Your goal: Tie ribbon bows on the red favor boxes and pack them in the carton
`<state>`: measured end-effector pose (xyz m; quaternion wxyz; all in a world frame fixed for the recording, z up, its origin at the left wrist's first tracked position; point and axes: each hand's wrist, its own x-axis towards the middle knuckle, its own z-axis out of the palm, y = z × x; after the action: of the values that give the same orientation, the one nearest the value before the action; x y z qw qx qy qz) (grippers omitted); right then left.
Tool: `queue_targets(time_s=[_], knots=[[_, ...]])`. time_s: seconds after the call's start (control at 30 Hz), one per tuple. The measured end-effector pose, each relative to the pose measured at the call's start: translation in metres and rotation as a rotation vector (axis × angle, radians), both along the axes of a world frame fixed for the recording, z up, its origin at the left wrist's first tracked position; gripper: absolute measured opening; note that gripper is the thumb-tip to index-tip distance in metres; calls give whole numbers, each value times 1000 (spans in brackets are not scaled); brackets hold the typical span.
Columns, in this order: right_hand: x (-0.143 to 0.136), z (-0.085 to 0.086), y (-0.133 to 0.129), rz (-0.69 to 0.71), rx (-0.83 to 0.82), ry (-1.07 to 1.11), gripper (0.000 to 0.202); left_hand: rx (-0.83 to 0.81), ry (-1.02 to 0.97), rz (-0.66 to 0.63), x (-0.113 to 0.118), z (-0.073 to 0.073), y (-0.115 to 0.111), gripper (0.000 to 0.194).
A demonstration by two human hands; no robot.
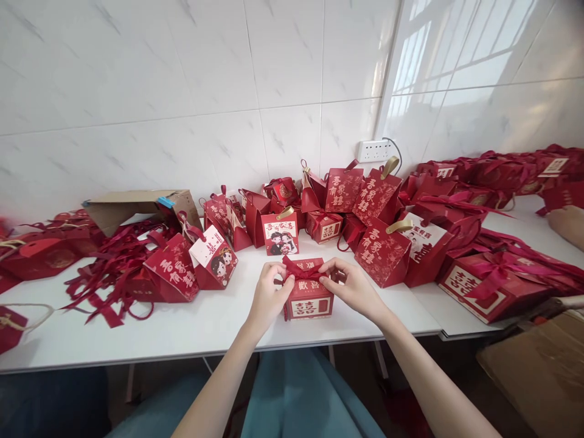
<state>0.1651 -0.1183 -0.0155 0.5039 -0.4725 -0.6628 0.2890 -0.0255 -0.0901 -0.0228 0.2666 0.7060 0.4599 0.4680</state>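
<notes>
Atop red box [311,299] on wht tbl [219,328] — L fingers [287,285] & R fingers [329,284] pinching dk-red ribbon [302,274].

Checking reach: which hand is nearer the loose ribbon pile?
Left. The left hand is at the left side of the bow, to the right of the ribbon pile; the right hand is at the bow's right side, farther away.

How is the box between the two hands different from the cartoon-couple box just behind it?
The near box has a red bow on top; the couple box, a gold loop. The near box's front bears a pale label without people; the couple box's shows a cartoon pair. Left hand and right hand pinch the near box's bow, not the couple box. Both stand on the white table.
</notes>
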Motion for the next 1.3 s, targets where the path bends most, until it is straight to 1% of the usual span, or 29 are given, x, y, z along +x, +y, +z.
queue_targets(time_s=[0.17,0.4,0.57,0.67,0.73,0.8,0.9,0.97,1.03,1.13,1.2,1.3], knots=[[1,-2,0,47,-17,33,10,-17,-1,-67,-1,2,1,16],[2,-1,1,49,-119,75,13,-97,-26,-132,-1,2,2,17],[3,-1,1,71,-152,169,18,-120,-100,-118,0,-2,2,17],[4,-1,0,32,-142,196,23,-121,-107,-122,-1,-4,3,18],[4,0,-1,-30,-140,148,25,-123,-109,-138,-1,-4,3,18],[3,1,-3,-79,-147,47,30,-133,-122,-153,-1,-4,4,18],[-1,4,-4,-108,-183,-82,34,-147,-144,-161,0,-4,4,18],[-3,4,-2,-110,-202,-115,34,-154,-165,-170,0,-4,4,17],[-5,3,1,-86,-206,-102,35,-160,-189,-178,1,-4,3,15],[-7,0,5,-3,-224,-15,38,-160,-215,-170,1,-3,1,13],[-7,-3,7,48,-265,49,42,-152,-226,-155,0,-4,-1,14],[-7,-7,9,87,-336,104,47,-132,-235,-126,-2,-5,-5,14]])
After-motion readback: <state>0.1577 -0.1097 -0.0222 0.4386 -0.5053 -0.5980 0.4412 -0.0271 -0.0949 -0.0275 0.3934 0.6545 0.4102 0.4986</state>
